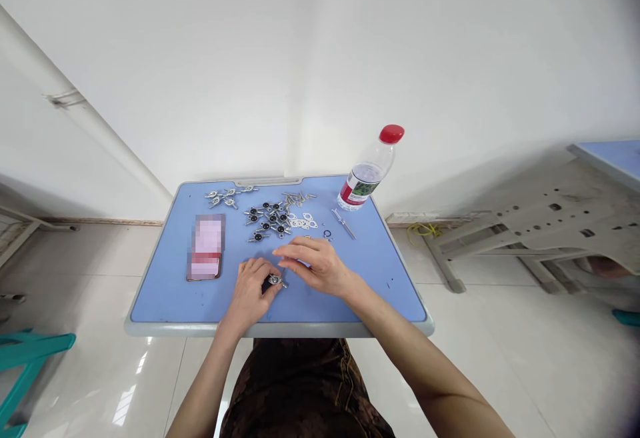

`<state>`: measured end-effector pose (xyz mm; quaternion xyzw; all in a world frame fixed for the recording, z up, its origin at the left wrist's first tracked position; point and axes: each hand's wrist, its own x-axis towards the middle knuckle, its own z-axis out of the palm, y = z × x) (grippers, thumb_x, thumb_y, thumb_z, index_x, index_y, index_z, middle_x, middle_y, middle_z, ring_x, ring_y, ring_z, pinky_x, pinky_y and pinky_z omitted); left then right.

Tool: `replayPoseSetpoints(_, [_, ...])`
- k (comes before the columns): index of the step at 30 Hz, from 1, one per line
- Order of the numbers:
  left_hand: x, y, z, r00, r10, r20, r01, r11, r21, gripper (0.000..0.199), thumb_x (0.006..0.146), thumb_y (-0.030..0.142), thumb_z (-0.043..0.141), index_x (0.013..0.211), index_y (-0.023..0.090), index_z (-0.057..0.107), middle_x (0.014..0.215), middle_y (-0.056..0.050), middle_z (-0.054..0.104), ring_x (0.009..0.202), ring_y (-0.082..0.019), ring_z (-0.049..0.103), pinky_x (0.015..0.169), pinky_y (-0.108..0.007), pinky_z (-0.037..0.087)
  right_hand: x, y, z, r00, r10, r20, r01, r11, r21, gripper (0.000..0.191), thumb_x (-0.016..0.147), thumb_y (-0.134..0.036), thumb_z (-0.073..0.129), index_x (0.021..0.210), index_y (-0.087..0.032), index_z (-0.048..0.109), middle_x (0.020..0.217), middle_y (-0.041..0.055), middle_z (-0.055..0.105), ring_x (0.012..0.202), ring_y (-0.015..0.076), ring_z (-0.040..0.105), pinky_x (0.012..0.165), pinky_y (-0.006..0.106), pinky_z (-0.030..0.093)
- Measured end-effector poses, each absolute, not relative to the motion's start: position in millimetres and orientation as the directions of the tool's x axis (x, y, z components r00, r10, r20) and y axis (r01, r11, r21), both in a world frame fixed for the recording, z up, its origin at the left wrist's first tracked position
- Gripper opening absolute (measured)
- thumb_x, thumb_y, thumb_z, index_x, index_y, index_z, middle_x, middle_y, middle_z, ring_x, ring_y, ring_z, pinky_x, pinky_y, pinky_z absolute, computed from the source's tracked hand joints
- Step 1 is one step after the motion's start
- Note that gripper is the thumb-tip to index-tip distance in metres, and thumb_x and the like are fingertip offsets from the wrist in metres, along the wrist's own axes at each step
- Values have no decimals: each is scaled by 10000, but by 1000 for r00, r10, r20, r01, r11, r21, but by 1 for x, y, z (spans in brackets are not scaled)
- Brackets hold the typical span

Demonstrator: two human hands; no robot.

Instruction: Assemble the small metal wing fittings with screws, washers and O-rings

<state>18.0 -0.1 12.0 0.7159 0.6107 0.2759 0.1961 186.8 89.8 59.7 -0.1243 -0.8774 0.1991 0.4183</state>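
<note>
My left hand (249, 293) rests on the blue tabletop, shut on a small metal flanged part (276, 281) with a dark body. My right hand (316, 266) curves over just right of that part, and its fingertips hide whether it pinches anything thin. Further up lies a heap of winged metal parts with black centres (267, 219). Beside it are flat metal gaskets (300, 222) and a group of small screws (295, 198). A small screwdriver (344, 223) and a dark ring (327, 234) lie to the right.
A phone (206, 247) with a blurred screen lies left of my hands, and a water bottle (367, 168) with a red cap lies tilted at the table's far right corner. The grey table rim (280, 329) runs close to my wrists. Another blue table (615, 158) stands at the right.
</note>
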Motion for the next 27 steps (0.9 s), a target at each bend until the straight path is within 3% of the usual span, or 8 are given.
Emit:
replayPoseSetpoints(2, [18, 0, 13, 100, 983, 156, 768, -176, 616, 50, 833, 209, 617, 868, 225, 586, 899, -9, 632, 884, -220, 540, 789, -367, 356, 187, 90, 60, -620, 387, 683, 63, 892, -448, 160, 941, -222, 535, 1078, -179, 607, 805, 43, 656, 649, 120, 581, 579, 233, 477])
replayPoseSetpoints(7, [18, -1, 13, 100, 982, 161, 768, -180, 615, 46, 831, 215, 611, 871, 226, 591, 924, -12, 643, 903, -226, 543, 806, -376, 359, 190, 92, 68, -702, 337, 627, -85, 835, -544, 310, 991, -167, 368, 1264, -159, 515, 987, 101, 665, 885, 149, 626, 709, 272, 524])
replayPoseSetpoints(10, [18, 0, 10, 100, 981, 167, 776, -182, 603, 57, 839, 223, 594, 893, 231, 606, 946, -24, 645, 925, -236, 542, 809, -382, 368, 189, 89, 67, -692, 330, 642, -87, 845, -528, 270, 984, -179, 424, 1219, -169, 556, 886, 64, 678, 771, 125, 622, 676, 248, 506])
replayPoseSetpoints(14, [17, 0, 6, 99, 978, 185, 785, -191, 589, 114, 843, 233, 594, 954, 237, 620, 999, -36, 643, 931, -240, 541, 802, -388, 379, 185, 87, 60, -622, 324, 712, 39, 922, -385, 135, 945, -243, 536, 1012, -173, 630, 720, 20, 635, 598, 109, 557, 572, 234, 447])
replayPoseSetpoints(17, [17, 0, 8, 98, 978, 186, 779, -192, 596, 87, 840, 235, 603, 925, 236, 620, 983, -28, 646, 913, -230, 549, 796, -383, 382, 186, 88, 61, -647, 298, 702, 64, 938, -340, 171, 963, -248, 480, 1045, -168, 608, 786, 47, 644, 675, 132, 585, 611, 251, 470])
replayPoseSetpoints(21, [18, 0, 9, 96, 978, 184, 781, -188, 595, 36, 835, 223, 606, 871, 228, 610, 933, -18, 650, 900, -225, 553, 798, -380, 385, 188, 87, 66, -692, 280, 666, -42, 905, -424, 329, 981, -149, 326, 1253, -154, 511, 980, 106, 663, 893, 156, 624, 738, 282, 510])
replayPoseSetpoints(27, [18, 0, 1, 90, 968, 233, 812, -207, 545, 108, 841, 215, 586, 942, 231, 620, 909, -35, 640, 883, -235, 541, 787, -385, 393, 180, 79, 62, -645, 274, 713, 17, 938, -346, 204, 979, -219, 448, 1095, -168, 609, 808, 39, 660, 696, 112, 595, 628, 229, 464])
